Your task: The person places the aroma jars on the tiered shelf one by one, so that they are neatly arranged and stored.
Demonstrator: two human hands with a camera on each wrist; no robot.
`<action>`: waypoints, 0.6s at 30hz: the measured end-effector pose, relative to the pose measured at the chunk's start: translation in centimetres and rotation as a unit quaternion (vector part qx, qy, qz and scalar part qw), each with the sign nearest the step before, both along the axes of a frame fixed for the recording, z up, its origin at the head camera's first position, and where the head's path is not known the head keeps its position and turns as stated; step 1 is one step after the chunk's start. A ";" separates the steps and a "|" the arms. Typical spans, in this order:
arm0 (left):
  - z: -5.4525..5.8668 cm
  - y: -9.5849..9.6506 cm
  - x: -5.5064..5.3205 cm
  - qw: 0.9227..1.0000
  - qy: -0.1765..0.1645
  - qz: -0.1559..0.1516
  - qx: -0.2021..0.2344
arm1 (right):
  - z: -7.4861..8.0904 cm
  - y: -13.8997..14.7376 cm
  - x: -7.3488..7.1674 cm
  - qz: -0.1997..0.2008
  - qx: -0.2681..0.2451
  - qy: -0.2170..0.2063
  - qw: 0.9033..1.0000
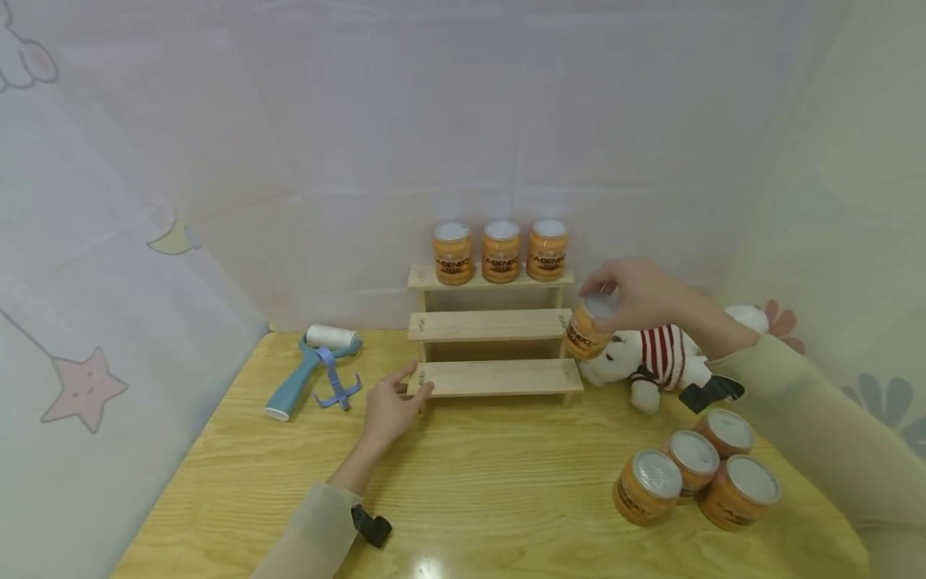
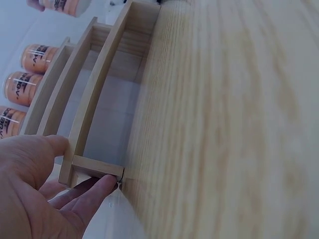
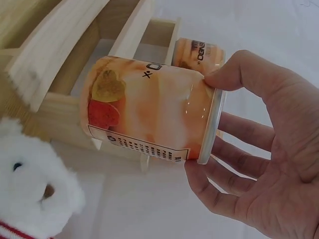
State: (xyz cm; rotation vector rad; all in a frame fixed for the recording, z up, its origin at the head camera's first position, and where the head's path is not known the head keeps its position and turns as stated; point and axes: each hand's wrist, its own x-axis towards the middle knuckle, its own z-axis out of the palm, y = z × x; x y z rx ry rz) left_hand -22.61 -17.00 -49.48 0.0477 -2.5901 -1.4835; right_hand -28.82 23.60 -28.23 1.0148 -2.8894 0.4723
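Observation:
My right hand (image 1: 640, 293) holds an orange can (image 1: 587, 328) by its pale lid end, raised off the table beside the right end of the wooden step rack (image 1: 499, 378). In the right wrist view, thumb and fingers pinch the can (image 3: 144, 109) near its rim, and its label shows fruit pictures. My left hand (image 1: 391, 408) grips the left end of the rack's lowest step, with the thumb at the step (image 2: 79, 124) and the fingers around the side. Three like cans (image 1: 501, 252) stand upright in a row on the top step.
Several more orange cans (image 1: 654, 482) stand grouped at the front right. A white plush toy (image 1: 661, 358) in a red striped top lies right of the rack. On the left lie a blue-handled roller (image 1: 292, 388) and a purple hook (image 1: 338, 390). A pale curtain (image 1: 362, 145) hangs behind.

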 end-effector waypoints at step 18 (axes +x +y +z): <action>-0.3 -0.2 -0.1 1.000 0.005 0.004 -0.022 | -0.3 -6.1 -1.6 0.024 -0.020 0.028 0.999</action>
